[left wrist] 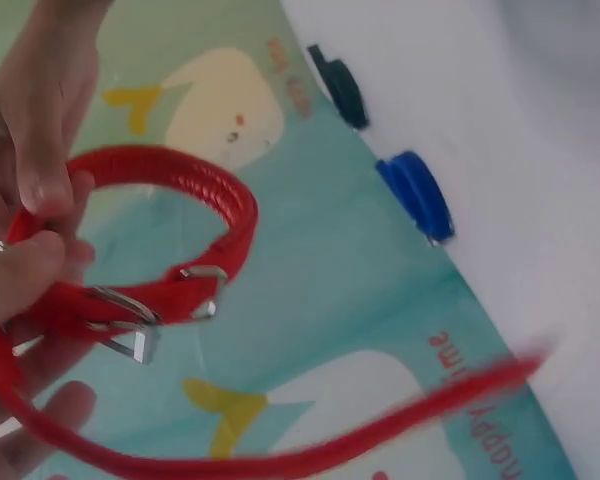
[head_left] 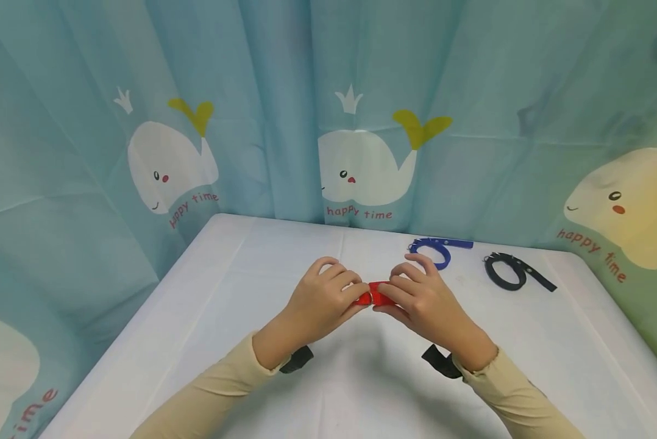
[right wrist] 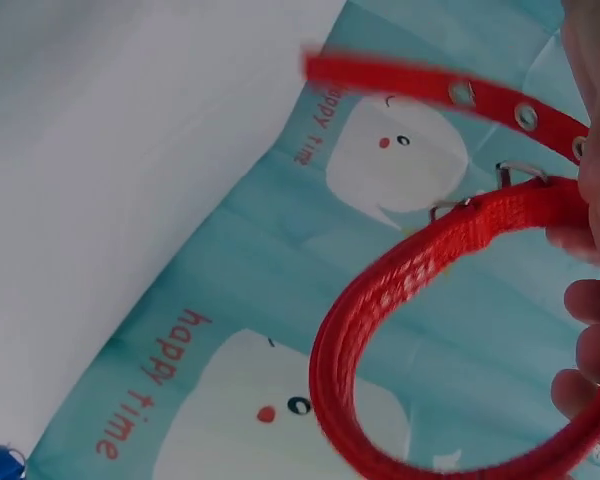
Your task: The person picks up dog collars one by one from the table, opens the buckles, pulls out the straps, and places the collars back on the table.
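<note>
Closest to the camera, beige sleeves [head_left: 208,387] with a black band [head_left: 297,360] at each wrist. Beyond them, one red collar [right wrist: 332,350], raised above the white table [head_left: 197,320] and held between left hand [head_left: 322,300] and right hand [head_left: 427,299]. For the left hand, a close pinch with thumb and fingers curled on the collar; for the right hand, likewise a pinch, from the opposite side. Bends into a round loop out past the fingers, bright red all over, with a thick rim and a textured, light-flecked inner face. Carries silver metal fittings [left wrist: 130,305] close to the left fingertips. Sends a long, narrow free strap [left wrist: 410,413] out from the hands, blurred at the tip and pierced by metal-rimmed holes [right wrist: 526,117]. Just beyond the right hand, a coiled blue collar [head_left: 454,243]; farther to its right, a black collar [head_left: 532,272]. Past both hands, a pale blue whale-print curtain [head_left: 284,73].
</note>
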`<state>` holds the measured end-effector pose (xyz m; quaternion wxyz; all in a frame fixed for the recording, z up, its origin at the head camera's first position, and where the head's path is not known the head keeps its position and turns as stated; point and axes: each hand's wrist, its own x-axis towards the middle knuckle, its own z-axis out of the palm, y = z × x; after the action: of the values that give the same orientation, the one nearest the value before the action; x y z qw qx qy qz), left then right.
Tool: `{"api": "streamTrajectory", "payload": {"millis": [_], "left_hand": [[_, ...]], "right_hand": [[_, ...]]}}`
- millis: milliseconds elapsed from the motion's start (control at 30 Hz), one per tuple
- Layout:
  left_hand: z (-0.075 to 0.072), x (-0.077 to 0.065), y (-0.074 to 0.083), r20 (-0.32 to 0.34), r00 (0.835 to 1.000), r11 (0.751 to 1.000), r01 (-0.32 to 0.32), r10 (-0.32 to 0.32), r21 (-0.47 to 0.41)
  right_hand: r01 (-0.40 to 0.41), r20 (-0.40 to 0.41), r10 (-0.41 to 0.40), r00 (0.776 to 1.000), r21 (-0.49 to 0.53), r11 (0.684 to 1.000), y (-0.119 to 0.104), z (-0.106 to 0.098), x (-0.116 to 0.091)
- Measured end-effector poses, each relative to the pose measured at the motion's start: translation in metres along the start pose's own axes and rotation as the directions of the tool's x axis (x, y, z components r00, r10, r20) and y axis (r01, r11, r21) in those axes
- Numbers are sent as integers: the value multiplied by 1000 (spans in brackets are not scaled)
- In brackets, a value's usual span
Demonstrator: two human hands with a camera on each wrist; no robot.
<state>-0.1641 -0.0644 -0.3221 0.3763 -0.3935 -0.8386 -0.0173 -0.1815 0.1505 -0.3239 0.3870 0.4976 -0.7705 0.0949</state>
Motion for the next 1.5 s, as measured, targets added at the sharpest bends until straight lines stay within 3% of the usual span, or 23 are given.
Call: {"api": "streamTrajectory", "payload": {"millis": [200, 633, 867, 1033, 1167, 1367, 1500], "left_hand": [[0, -1, -3, -63, 998, 1000, -3, 4, 20], [-1, -4, 0, -18, 999, 997, 30, -31, -78], [-2, -3, -1, -41, 999, 1000, 17, -18, -19], [-3, -5, -5, -100, 995, 1000, 3, -3, -3], [-3, -6, -8, -138, 990, 1000, 4, -3, 8], [-3, -4, -9, -130, 991, 1000, -10, 13, 25], [-4, -4, -9, -124, 992, 1000, -4, 8, 31]], "right_hand": [[-58, -7, 59, 998, 43, 997, 2, -1, -1], [-29, -8, 29, 1000, 34, 999, -7, 1, 5], [-48, -50, 50, 998, 28, 998, -13, 6, 10], [-97, -51, 96, 994, -5, 995, -11, 4, 8], [-132, -43, 133, 990, 30, 991, -8, 1, 6], [-89, -17, 90, 996, 51, 995, -8, 2, 6], [-103, -25, 105, 994, 57, 993, -7, 2, 6]]}}
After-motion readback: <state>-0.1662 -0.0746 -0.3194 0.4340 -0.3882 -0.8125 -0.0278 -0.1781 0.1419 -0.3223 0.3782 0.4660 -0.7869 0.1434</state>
